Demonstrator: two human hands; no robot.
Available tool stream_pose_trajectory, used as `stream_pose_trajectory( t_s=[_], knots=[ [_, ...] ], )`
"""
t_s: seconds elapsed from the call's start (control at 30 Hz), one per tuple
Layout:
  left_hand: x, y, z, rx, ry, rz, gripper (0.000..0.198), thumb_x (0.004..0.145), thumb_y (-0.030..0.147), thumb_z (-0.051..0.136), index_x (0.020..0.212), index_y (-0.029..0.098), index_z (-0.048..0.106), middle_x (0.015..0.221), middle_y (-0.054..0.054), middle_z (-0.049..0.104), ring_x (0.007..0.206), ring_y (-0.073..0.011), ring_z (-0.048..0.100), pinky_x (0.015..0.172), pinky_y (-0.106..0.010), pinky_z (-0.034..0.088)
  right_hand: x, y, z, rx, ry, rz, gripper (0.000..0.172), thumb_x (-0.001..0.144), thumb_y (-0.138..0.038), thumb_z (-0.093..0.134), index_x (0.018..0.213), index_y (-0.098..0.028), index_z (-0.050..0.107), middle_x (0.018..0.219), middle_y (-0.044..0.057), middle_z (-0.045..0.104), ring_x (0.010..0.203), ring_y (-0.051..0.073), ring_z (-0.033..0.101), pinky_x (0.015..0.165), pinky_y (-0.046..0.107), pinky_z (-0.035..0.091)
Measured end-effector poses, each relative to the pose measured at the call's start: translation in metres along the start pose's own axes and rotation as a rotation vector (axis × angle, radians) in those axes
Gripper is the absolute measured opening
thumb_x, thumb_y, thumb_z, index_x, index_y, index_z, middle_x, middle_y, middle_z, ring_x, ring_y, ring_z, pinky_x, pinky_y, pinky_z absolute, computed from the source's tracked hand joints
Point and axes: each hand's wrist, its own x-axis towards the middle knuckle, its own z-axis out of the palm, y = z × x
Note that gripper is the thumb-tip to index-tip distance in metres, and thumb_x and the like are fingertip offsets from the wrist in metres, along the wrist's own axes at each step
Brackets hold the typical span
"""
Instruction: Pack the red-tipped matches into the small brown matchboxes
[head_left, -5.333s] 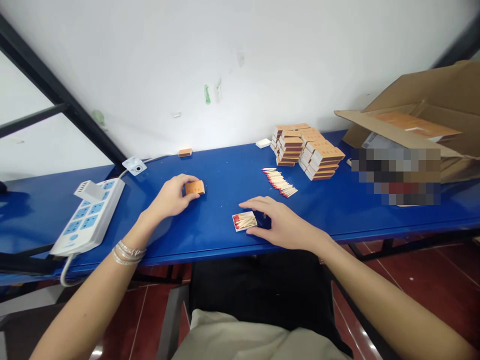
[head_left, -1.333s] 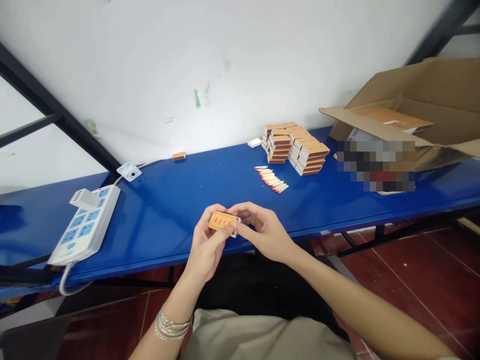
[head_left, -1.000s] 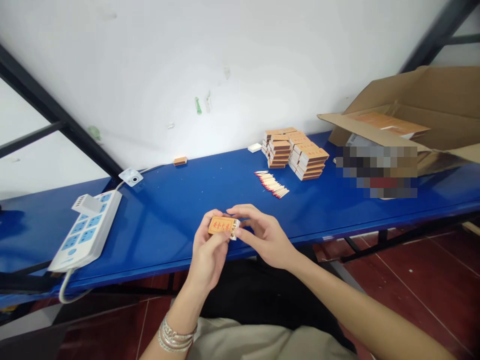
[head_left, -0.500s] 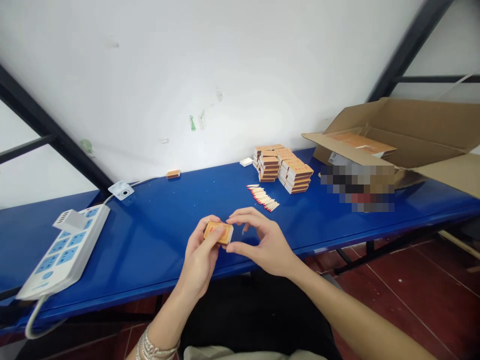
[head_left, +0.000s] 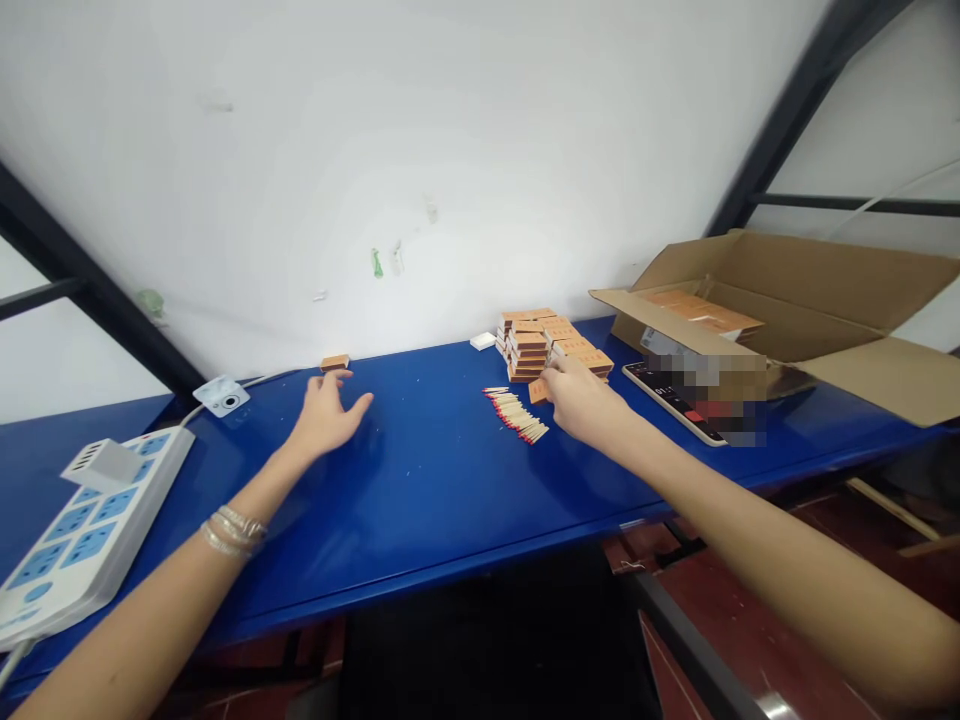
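My right hand (head_left: 581, 398) grips an orange matchbox (head_left: 538, 391) at the front of the stacked matchboxes (head_left: 529, 343); its fingers partly hide the box and the stack. Just left of it, a row of loose matches (head_left: 514, 413) with red heads lies on the blue table (head_left: 420, 500). On the left, my left hand (head_left: 328, 412) holds nothing, its fingers apart and thumb out. Its fingertips are close to a single matchbox (head_left: 334, 362) by the wall; whether they touch it I cannot tell.
A white tray-like piece (head_left: 482, 342) lies left of the stack. At the right are a phone (head_left: 664, 398), partly blurred, and an open cardboard box (head_left: 817, 300). A power strip (head_left: 94, 540) and a small white camera-like device (head_left: 222, 395) sit at the left.
My hands have moved apart from the table's front edge. The right has carried a matchbox forward to the stack; the left has let go and reached out toward the lone matchbox.
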Motion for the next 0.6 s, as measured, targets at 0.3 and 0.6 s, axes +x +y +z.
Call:
stream_pose_trajectory(
  t_s=[0.3, 0.6],
  knots=[
    [0.087, -0.046, 0.010, 0.397, 0.045, -0.184, 0.080, 0.074, 0.054, 0.063, 0.140, 0.015, 0.040, 0.137, -0.026, 0.041, 0.131, -0.0429, 0.040, 0.106, -0.053, 0.036, 0.014, -0.012, 0.015, -0.125, -0.094, 0.031, 0.031, 0.085, 0.001, 0.042, 0.097, -0.008, 0.069, 0.116, 0.021, 0.057, 0.110, 0.029, 0.056, 0.090, 0.037, 0.046],
    [0.108, -0.054, 0.025, 0.403, 0.052, -0.233, 0.060, 0.081, 0.055, 0.048, 0.127, 0.018, 0.053, 0.132, -0.025, 0.053, 0.126, -0.0441, 0.043, 0.102, -0.058, 0.032, 0.060, -0.043, 0.006, -0.040, -0.033, -0.144, 0.038, 0.082, 0.004, 0.043, 0.106, -0.011, 0.068, 0.114, 0.019, 0.062, 0.102, 0.026, 0.063, 0.080, 0.032, 0.052]
  ],
)
